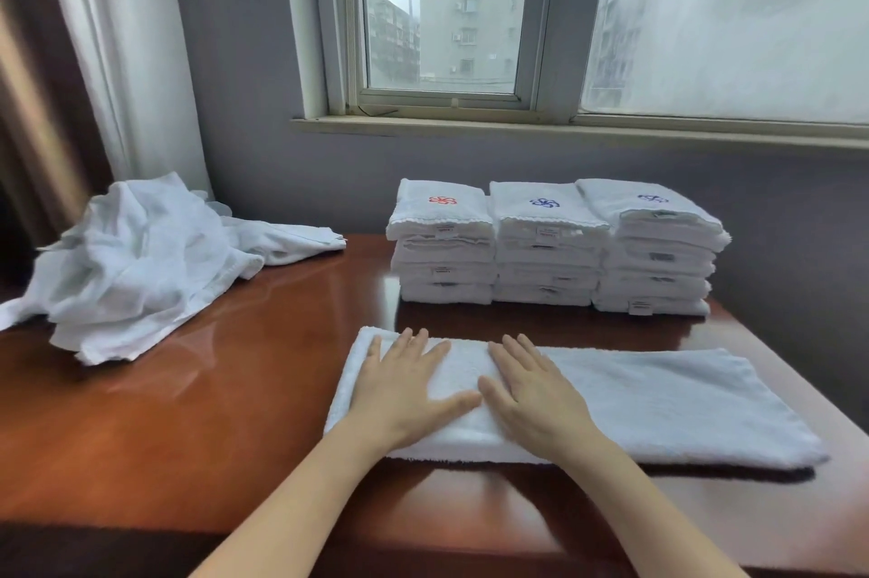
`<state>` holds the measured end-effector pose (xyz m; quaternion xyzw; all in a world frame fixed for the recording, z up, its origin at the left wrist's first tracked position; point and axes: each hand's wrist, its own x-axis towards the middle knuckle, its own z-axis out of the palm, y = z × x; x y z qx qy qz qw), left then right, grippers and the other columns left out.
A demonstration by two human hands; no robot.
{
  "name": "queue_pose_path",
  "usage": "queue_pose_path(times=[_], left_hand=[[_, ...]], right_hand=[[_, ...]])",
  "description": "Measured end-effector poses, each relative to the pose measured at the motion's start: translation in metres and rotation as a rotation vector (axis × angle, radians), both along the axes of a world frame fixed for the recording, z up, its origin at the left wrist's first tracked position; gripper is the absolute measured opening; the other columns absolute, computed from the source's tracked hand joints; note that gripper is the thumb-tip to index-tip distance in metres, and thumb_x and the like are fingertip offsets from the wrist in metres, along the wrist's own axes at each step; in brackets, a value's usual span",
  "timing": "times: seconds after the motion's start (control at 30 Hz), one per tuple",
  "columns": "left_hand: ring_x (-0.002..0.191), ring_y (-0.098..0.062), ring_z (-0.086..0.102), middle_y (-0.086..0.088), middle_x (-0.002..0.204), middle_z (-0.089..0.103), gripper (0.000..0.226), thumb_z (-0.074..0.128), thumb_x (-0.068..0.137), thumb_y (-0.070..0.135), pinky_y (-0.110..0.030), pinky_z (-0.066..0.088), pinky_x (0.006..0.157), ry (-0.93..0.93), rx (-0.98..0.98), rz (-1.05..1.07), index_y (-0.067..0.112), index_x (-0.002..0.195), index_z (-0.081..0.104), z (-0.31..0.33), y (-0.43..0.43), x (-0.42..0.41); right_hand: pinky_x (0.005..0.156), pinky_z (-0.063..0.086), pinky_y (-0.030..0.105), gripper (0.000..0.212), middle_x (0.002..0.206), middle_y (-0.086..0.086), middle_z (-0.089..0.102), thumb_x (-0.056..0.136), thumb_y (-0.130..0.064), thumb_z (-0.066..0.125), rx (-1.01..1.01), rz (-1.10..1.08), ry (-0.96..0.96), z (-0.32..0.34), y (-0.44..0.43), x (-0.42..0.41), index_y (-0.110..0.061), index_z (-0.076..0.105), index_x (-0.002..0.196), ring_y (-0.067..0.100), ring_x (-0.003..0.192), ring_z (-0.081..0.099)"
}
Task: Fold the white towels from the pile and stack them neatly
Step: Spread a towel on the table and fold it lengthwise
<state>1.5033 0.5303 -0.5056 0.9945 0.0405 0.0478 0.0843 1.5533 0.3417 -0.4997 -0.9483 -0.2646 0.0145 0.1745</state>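
While a long, plush terry towel [658,403] is laid as a folded strip just in front of the three squared stacks [545,243] of folded towels, its thicker left end is pressed flat by the left hand [409,389] and the right hand [531,399], fingers straight and spread, nothing gripped. A glossy reddish wooden table [211,389] is seen beneath the stacks. Well left of the stacks, a crumpled pile [136,267] of white towels is heaped.

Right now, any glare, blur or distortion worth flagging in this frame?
Head view: daylight from the window leaves glare streaks on the table; wide-angle skews the window sill; the right pane looks hazy; left hand, right hand and folded stacks are legible.
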Motion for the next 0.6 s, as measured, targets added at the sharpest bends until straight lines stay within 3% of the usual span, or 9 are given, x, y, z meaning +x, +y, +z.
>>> queue_pose_path(times=[0.2, 0.47, 0.6], left_hand=[[0.151, -0.010, -0.006, 0.007, 0.165, 0.005, 0.094, 0.001, 0.073, 0.088, -0.045, -0.007, 0.122, -0.003, -0.025, 0.004, 0.042, 0.154, 0.013, 0.000, 0.018, -0.005], [0.150, -0.006, -0.008, 0.011, 0.165, 0.001, 0.080, 0.012, 0.082, 0.080, -0.040, -0.008, 0.122, 0.032, -0.005, 0.048, 0.044, 0.154, 0.012, 0.002, 0.075, -0.027], [0.150, -0.007, -0.006, 0.011, 0.165, 0.004, 0.070, 0.022, 0.090, 0.072, -0.041, -0.007, 0.122, 0.049, 0.001, 0.069, 0.043, 0.154, 0.015, 0.006, 0.084, -0.033]], right_hand=[[0.123, -0.001, 0.033, 0.062, 0.165, -0.006, 0.005, 0.102, -0.053, 0.024, 0.012, 0.017, -0.010, -0.003, 0.016, -0.002, -0.025, 0.015, 0.157, 0.008, 0.150, -0.006], [0.122, -0.001, 0.036, 0.060, 0.165, 0.001, 0.009, 0.102, -0.048, 0.026, 0.051, 0.066, -0.047, -0.005, 0.077, -0.019, -0.020, 0.020, 0.155, 0.014, 0.151, -0.003], [0.123, -0.004, 0.035, 0.063, 0.165, 0.000, 0.000, 0.103, -0.045, 0.030, 0.121, 0.079, -0.006, -0.005, 0.087, -0.025, -0.020, 0.013, 0.157, 0.013, 0.151, -0.008]])
